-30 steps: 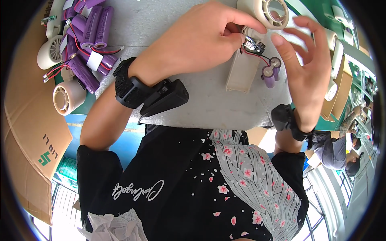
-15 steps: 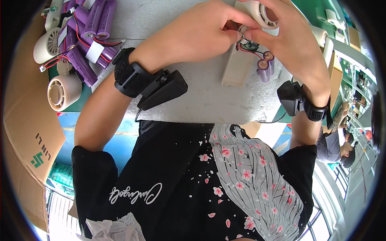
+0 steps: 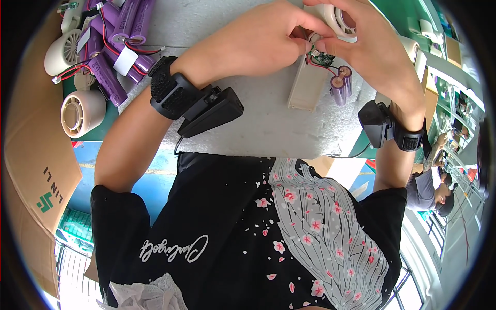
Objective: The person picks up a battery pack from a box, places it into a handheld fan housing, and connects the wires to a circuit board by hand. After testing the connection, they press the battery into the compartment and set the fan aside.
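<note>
My left hand (image 3: 258, 41) is closed in a pinch, thumb and forefinger meeting over a small part at the top of a green circuit board (image 3: 323, 58). What sits between those fingertips is too small and covered to name. My right hand (image 3: 369, 49) curls around the cream round head (image 3: 338, 19) of a handheld fan, its thumb by the board. Below them extends the fan's cream handle shell (image 3: 305, 90), resting on the grey foam sheet. Red and black wires lead from the board to a pair of purple battery cells (image 3: 339, 88) beside the handle.
Purple battery cells (image 3: 106, 77) with wires and plugs lie heaped at the left. Near them are cream fan parts (image 3: 82, 113). A cardboard box (image 3: 36, 170) stands on the far left. More cream parts (image 3: 411, 46) lie on the right. Another person (image 3: 429, 191) sits beyond, at the right edge.
Both hands keep nearly the same grip and place. The view has shifted very slightly; fan, board and cells stay together as before.
</note>
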The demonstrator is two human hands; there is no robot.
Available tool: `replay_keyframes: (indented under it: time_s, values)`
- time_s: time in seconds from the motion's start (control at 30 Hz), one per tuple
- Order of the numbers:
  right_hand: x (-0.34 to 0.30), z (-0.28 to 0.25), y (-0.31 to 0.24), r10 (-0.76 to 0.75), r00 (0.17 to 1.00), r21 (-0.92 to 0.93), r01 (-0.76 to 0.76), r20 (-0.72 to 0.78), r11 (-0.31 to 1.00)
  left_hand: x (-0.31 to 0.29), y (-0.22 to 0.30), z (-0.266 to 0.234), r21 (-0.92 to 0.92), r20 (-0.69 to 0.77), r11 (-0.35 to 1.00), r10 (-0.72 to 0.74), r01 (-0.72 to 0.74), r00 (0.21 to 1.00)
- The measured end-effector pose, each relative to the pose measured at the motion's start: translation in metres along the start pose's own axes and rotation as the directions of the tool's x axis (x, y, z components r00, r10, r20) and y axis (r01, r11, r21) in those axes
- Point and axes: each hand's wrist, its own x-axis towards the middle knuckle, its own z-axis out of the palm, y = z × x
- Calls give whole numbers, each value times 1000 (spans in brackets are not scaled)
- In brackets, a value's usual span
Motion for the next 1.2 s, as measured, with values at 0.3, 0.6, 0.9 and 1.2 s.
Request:
replay_keyframes:
  time_s: [0.3,0.6,0.9,1.2]
  values:
    - [-1,1,9,-58,997,-33,57,-48,998,8,1,2,54,-30,999,-5,6,1000]
    - [2,3,12,-75,997,-70,73,-20,995,8,0,6,325,-67,928,214,-181,974]
    - [9,7,10,-14,998,30,12,62,999,5,-11,3,38,-39,999,12,-11,999]
    - [14,8,13,-25,995,24,22,99,999,3,-15,5,-20,-53,1000,-26,25,998]
